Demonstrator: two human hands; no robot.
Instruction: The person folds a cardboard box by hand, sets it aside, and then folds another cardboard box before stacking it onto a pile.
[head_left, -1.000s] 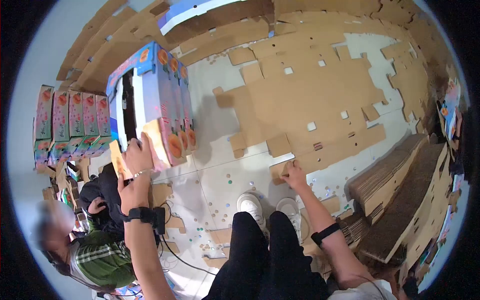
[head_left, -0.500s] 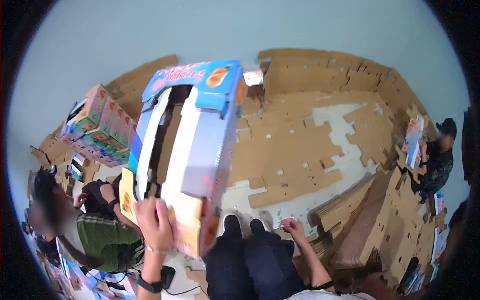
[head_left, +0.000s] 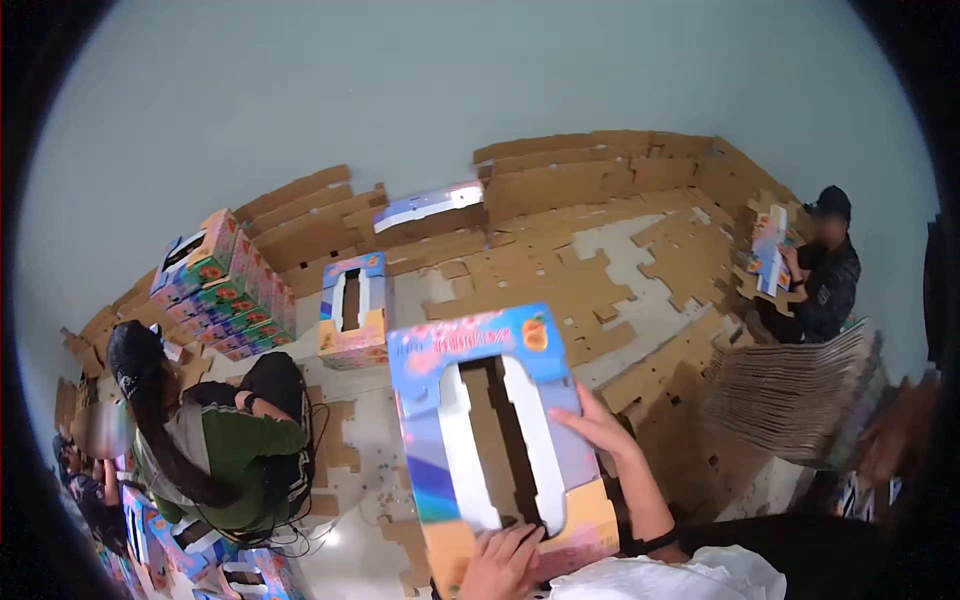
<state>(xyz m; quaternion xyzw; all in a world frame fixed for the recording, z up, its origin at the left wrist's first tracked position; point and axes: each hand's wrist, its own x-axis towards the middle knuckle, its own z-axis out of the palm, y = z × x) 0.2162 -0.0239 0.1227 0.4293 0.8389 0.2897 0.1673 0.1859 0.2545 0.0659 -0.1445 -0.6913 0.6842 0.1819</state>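
A colourful cardboard box [head_left: 580, 470] with an orange fruit print and a long open slot in its top is held in front of me. My left hand [head_left: 500, 562] grips its near end, fingers at the end of the slot. My right hand [head_left: 600, 422] holds the right side, with the thumb and fingers against the panel. White flaps line both sides of the slot. Beyond it, a similar box [head_left: 355, 345] stands on the floor.
Stacked boxes [head_left: 240, 290] stand at the left, near a seated person [head_left: 235, 440] in green. Another person [head_left: 835, 265] handles a box at the right. Flat cardboard [head_left: 540, 280] covers the floor. A blurred hand [head_left: 895, 435] is beside a cardboard bundle [head_left: 790, 390].
The held box has moved right and down, closer to me. My right hand, empty before, now holds its side. The view has shifted, showing the floor box. At the right, a cardboard bundle appears raised.
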